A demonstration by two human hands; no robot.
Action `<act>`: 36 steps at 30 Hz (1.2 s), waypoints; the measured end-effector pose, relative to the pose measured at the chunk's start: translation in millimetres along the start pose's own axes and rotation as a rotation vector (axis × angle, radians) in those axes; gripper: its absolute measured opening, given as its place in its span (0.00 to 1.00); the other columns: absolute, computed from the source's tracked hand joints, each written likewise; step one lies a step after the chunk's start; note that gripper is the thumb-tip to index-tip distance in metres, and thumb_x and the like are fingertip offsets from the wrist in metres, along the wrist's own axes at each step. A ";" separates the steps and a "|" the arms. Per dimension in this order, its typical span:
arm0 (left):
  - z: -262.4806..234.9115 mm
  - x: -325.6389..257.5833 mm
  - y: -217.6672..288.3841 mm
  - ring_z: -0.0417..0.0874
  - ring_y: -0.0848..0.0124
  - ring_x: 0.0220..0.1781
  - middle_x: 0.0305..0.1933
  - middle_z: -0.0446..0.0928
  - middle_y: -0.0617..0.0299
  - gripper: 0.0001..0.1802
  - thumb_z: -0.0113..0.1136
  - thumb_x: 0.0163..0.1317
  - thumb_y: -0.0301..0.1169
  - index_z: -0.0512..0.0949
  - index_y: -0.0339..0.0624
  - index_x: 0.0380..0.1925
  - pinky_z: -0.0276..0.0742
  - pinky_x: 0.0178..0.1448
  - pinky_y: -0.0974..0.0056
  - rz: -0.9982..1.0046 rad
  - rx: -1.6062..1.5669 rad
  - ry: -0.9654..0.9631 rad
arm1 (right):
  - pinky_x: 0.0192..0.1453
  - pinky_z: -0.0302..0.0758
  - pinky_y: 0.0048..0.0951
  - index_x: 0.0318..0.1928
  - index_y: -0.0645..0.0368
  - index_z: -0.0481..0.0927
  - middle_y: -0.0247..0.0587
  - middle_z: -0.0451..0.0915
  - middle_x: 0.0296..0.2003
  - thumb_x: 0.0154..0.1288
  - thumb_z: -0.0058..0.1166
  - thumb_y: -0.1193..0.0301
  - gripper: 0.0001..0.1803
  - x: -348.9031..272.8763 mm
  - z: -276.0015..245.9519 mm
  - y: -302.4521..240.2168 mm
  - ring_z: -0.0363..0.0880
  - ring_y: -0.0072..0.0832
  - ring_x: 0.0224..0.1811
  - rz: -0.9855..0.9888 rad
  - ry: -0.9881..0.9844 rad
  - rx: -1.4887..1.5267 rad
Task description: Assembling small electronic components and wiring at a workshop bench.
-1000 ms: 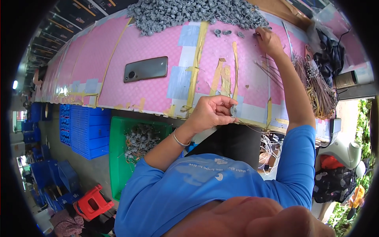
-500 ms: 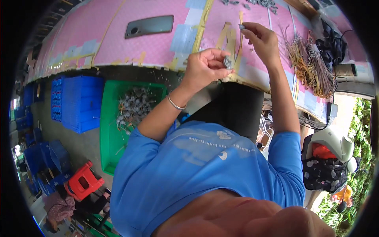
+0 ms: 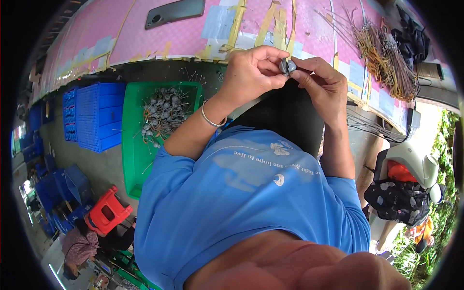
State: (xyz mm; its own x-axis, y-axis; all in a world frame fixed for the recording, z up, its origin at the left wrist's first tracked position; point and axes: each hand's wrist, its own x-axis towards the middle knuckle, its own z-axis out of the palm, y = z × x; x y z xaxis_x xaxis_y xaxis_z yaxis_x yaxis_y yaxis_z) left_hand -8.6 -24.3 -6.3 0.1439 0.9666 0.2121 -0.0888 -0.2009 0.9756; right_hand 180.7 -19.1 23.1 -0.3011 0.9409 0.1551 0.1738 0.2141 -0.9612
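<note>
My left hand pinches a small, round grey part between thumb and fingers, just off the table's near edge. A dark gap runs down its middle. My right hand meets it from the other side, thumb and forefinger closed against the part. Whether a separate small piece is between those right fingertips is hidden. Behind the hands lies the pink-covered table, patched with yellow and pale tape.
Left of me, a green bin holds several grey round pieces with wires. Blue crates and a red stool stand beyond. A phone and a bundle of wires lie on the table. Another person is at lower left.
My right hand has come back from over the table, where it pinched a small grey piece, to the part in my left hand. The view has shifted slightly.
</note>
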 end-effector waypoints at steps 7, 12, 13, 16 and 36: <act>11.2 -3.3 -7.8 0.87 0.77 0.33 0.33 0.85 0.61 0.21 0.69 0.46 0.17 0.81 0.35 0.44 0.83 0.36 0.71 0.389 0.653 0.053 | 0.38 0.79 0.20 0.46 0.68 0.84 0.37 0.85 0.33 0.63 0.61 0.80 0.10 -8.6 13.3 10.2 0.81 0.19 0.32 0.245 0.113 0.109; 9.4 1.6 9.8 0.87 0.76 0.37 0.48 0.84 0.55 0.25 0.67 0.49 0.14 0.81 0.37 0.51 0.84 0.42 0.72 0.018 0.363 -0.068 | 0.50 0.78 0.26 0.48 0.67 0.83 0.40 0.85 0.38 0.67 0.59 0.75 0.11 -5.3 -4.0 27.4 0.82 0.24 0.40 0.128 0.066 0.273; 10.4 2.8 8.1 0.87 0.76 0.37 0.48 0.84 0.55 0.25 0.67 0.49 0.14 0.81 0.37 0.51 0.84 0.42 0.72 0.013 0.360 -0.072 | 0.50 0.78 0.26 0.48 0.67 0.83 0.40 0.85 0.38 0.67 0.59 0.75 0.11 -4.6 -8.2 31.7 0.82 0.24 0.40 0.134 0.069 0.273; 11.9 3.4 7.4 0.86 0.74 0.41 0.53 0.82 0.53 0.25 0.65 0.50 0.11 0.81 0.37 0.51 0.84 0.47 0.71 0.052 0.083 -0.076 | 0.59 0.74 0.32 0.54 0.67 0.79 0.41 0.83 0.44 0.70 0.55 0.71 0.16 -3.0 -13.5 40.7 0.81 0.29 0.48 0.160 -0.071 0.595; 11.4 -0.9 -4.8 0.86 0.72 0.42 0.45 0.83 0.55 0.16 0.69 0.55 0.18 0.79 0.30 0.44 0.85 0.44 0.70 0.250 0.185 0.039 | 0.56 0.75 0.26 0.52 0.66 0.79 0.38 0.83 0.43 0.69 0.56 0.74 0.14 -5.7 12.7 41.9 0.80 0.23 0.46 -0.052 0.158 0.558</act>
State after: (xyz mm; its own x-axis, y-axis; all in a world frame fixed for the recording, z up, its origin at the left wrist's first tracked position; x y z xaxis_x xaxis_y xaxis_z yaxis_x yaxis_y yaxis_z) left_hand 3.0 -26.0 -10.5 0.1023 0.8881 0.4481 0.0648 -0.4555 0.8879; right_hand 177.8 -18.9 -21.0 -0.1447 0.9698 0.1964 -0.3705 0.1310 -0.9195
